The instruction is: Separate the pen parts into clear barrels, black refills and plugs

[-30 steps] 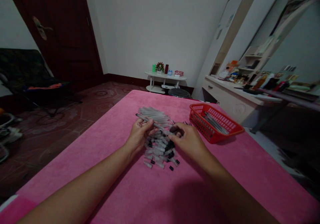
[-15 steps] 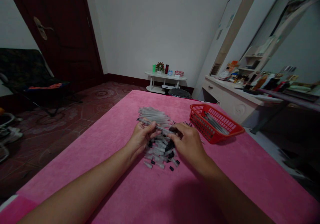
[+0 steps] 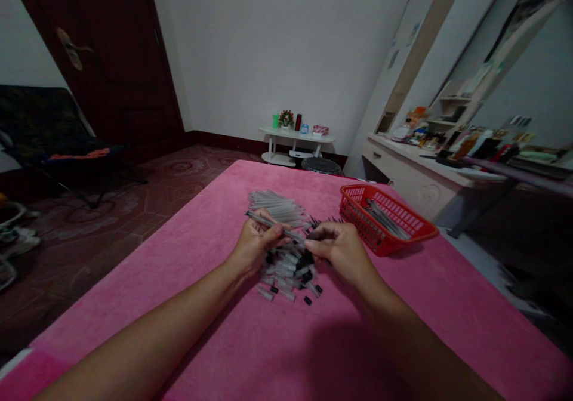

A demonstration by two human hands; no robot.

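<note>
Both of my hands are over a heap of small pen parts [image 3: 286, 270], clear caps and black bits, on a pink cloth-covered table [image 3: 215, 329]. My left hand [image 3: 253, 246] is closed on the barrel of a slim pen [image 3: 277, 227] that points up and to the left. My right hand [image 3: 340, 252] pinches the pen's other end between thumb and fingers. Behind the hands lies a pile of clear pen barrels [image 3: 275, 205].
A red plastic basket [image 3: 385, 222] with several finished pens stands to the right on the table. Beyond the table are a dark door [image 3: 111, 61], a folding chair [image 3: 49, 138], a small white side table [image 3: 295, 141] and a dresser [image 3: 416, 174] with bottles.
My right hand has drawn slightly back toward me while keeping its pinch on the pen's end. The left hand holds nearly still.
</note>
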